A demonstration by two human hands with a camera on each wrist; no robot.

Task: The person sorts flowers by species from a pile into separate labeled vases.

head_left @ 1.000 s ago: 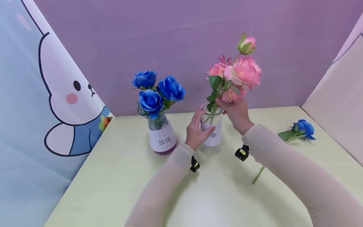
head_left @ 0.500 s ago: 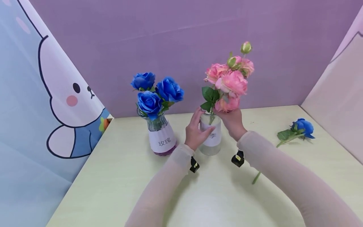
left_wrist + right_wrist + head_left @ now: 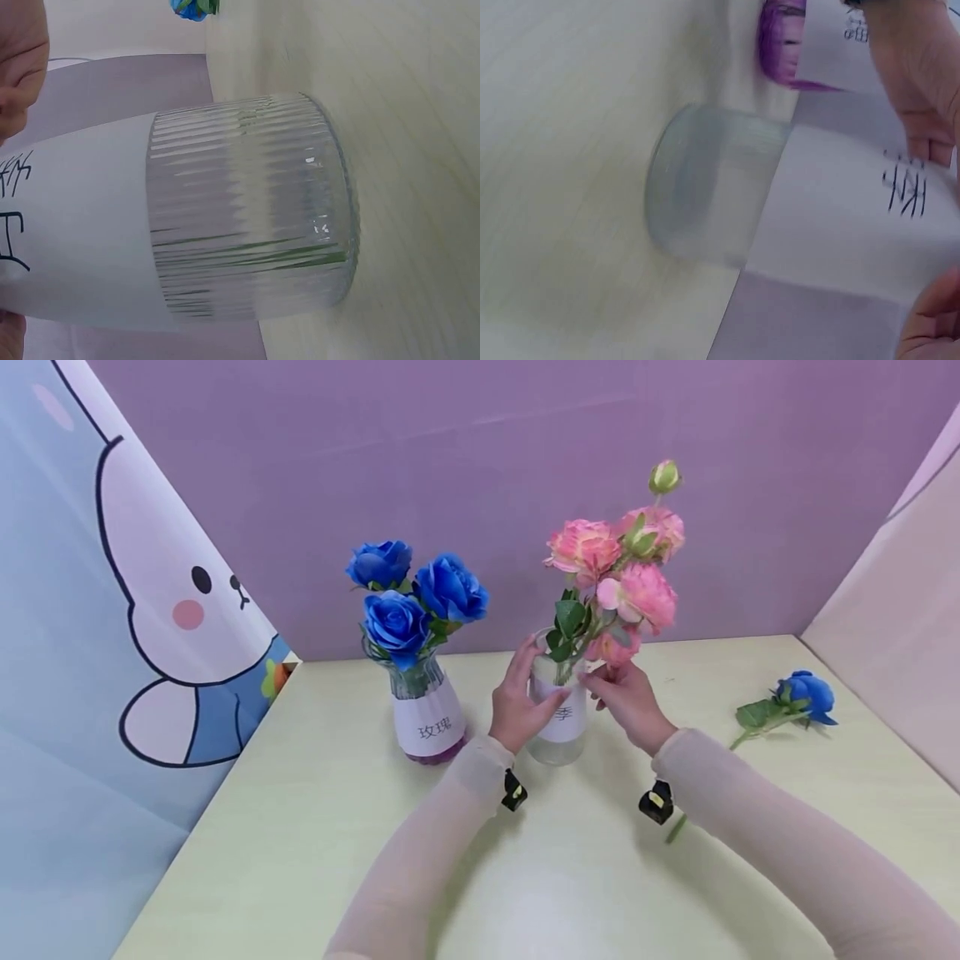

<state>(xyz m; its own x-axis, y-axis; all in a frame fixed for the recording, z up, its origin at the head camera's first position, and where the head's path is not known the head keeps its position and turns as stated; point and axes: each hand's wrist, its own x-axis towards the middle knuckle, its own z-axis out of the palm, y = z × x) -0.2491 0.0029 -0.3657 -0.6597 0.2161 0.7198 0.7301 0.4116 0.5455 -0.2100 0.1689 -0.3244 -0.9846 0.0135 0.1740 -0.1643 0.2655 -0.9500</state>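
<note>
A clear glass jar (image 3: 556, 752) with a white written label stands upright on the table. My left hand (image 3: 520, 706) grips it from the left, thumb across the label. Pink flowers (image 3: 637, 593) with green leaves stand in the jar, leaning right; in the left wrist view, green stems (image 3: 300, 256) show through the ribbed glass near its base. My right hand (image 3: 632, 703) is at the jar's right side, just below the blooms, fingers loosely bent and thumb close to the glass. It appears to hold nothing. In the right wrist view, its fingers (image 3: 934, 319) are beside the label.
Left of the jar stands a labelled vase (image 3: 427, 727) with a purple base, holding blue roses (image 3: 397, 622). A single blue rose (image 3: 806, 696) lies on the table (image 3: 285, 843) at the right, its stem partly behind my right forearm. A purple backdrop (image 3: 480, 468) closes off the back.
The pink flowers have gone down into the jar and now lean right. My right hand has left the stems and dropped slightly, to the jar's right side. My left hand stays on the jar.
</note>
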